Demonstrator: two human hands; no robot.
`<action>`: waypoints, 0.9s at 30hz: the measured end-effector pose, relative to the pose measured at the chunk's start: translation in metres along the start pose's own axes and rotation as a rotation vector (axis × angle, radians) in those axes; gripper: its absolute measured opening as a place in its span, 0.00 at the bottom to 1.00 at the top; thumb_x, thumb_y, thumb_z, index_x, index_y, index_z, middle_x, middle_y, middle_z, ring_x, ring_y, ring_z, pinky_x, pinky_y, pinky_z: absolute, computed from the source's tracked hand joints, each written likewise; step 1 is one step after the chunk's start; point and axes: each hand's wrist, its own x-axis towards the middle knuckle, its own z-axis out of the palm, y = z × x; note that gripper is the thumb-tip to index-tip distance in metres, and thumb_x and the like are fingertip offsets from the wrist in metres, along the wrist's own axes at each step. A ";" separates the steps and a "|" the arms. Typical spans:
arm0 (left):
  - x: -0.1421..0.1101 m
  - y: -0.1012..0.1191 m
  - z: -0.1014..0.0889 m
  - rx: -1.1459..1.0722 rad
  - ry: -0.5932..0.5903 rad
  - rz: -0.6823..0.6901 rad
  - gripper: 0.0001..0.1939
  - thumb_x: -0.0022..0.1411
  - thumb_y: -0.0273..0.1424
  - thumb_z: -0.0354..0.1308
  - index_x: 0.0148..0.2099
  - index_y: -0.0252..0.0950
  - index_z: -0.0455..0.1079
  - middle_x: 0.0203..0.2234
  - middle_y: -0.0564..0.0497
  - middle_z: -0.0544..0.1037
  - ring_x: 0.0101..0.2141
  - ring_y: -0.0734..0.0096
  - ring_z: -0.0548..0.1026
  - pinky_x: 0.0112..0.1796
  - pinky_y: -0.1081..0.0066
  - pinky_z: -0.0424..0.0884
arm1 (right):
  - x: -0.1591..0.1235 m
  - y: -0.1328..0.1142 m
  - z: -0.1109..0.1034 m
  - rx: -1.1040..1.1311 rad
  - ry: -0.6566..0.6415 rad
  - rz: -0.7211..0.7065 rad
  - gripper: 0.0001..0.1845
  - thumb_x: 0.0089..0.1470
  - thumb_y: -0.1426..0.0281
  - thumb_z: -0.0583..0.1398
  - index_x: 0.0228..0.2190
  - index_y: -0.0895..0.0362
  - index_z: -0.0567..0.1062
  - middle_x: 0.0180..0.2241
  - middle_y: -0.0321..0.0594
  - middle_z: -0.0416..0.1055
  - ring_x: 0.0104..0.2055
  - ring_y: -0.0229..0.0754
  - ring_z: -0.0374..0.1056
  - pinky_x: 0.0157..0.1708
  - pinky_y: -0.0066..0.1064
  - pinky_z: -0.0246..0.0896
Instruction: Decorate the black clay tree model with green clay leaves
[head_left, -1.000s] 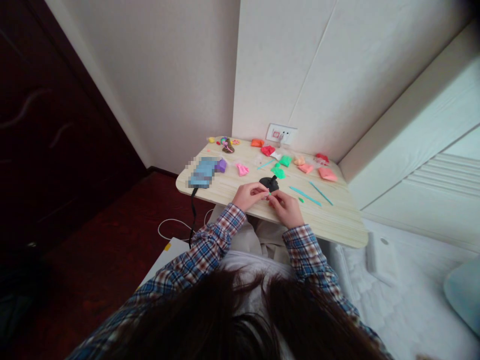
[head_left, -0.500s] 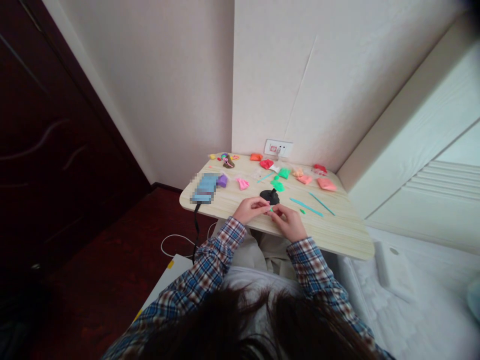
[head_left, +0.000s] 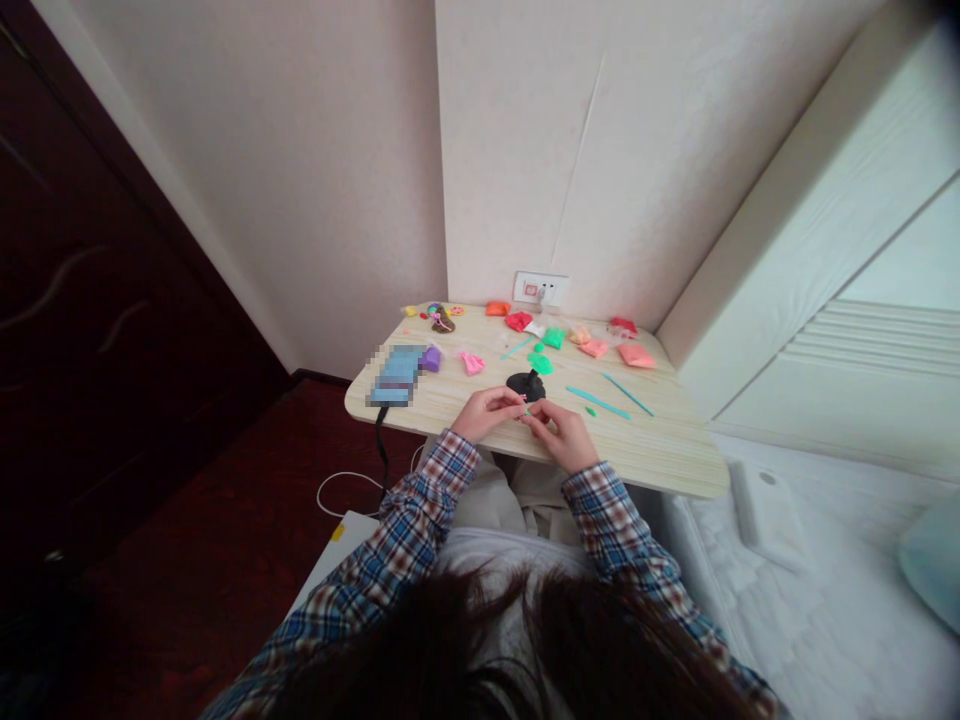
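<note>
My left hand [head_left: 486, 411] and my right hand [head_left: 559, 432] meet at the near edge of a small light wooden table [head_left: 660, 450], fingers pinched together around a tiny green piece [head_left: 527, 411] between them. Both wrists are in plaid sleeves. Just beyond my fingertips a flat black clay shape [head_left: 525, 383] lies on the table. A green clay lump [head_left: 539, 362] sits behind it. Two thin teal tools [head_left: 597, 402] lie to the right of my right hand.
Small bags of coloured clay, red [head_left: 517, 321], pink [head_left: 472, 362] and salmon [head_left: 636, 355], are spread along the table's back. A blurred blue object [head_left: 398, 372] lies at the left with a black cable hanging down. A wall socket [head_left: 540, 289] is behind; a white bed lies right.
Both hands stay pinched together at the table's near edge. The view has shifted slightly, so the table and hands appear a little further left and higher.
</note>
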 end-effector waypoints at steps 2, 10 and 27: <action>0.000 0.000 0.000 -0.010 0.006 -0.004 0.17 0.41 0.38 0.68 0.31 0.32 0.72 0.29 0.51 0.76 0.31 0.71 0.73 0.40 0.68 0.68 | 0.000 0.000 0.000 0.012 0.011 0.000 0.14 0.53 0.58 0.56 0.25 0.53 0.70 0.18 0.34 0.68 0.22 0.39 0.63 0.27 0.31 0.59; -0.003 -0.002 0.003 -0.104 0.078 0.052 0.19 0.44 0.43 0.66 0.30 0.33 0.70 0.28 0.51 0.75 0.30 0.74 0.72 0.36 0.71 0.68 | -0.007 -0.008 -0.007 0.161 0.145 0.011 0.12 0.52 0.59 0.58 0.24 0.54 0.71 0.18 0.33 0.66 0.23 0.38 0.63 0.28 0.32 0.59; -0.037 0.093 0.047 -0.369 0.146 0.257 0.07 0.53 0.31 0.63 0.34 0.35 0.71 0.25 0.55 0.75 0.26 0.79 0.71 0.32 0.76 0.69 | 0.002 -0.087 -0.030 0.505 0.304 -0.220 0.03 0.54 0.71 0.59 0.34 0.54 0.71 0.30 0.35 0.67 0.31 0.36 0.64 0.31 0.32 0.60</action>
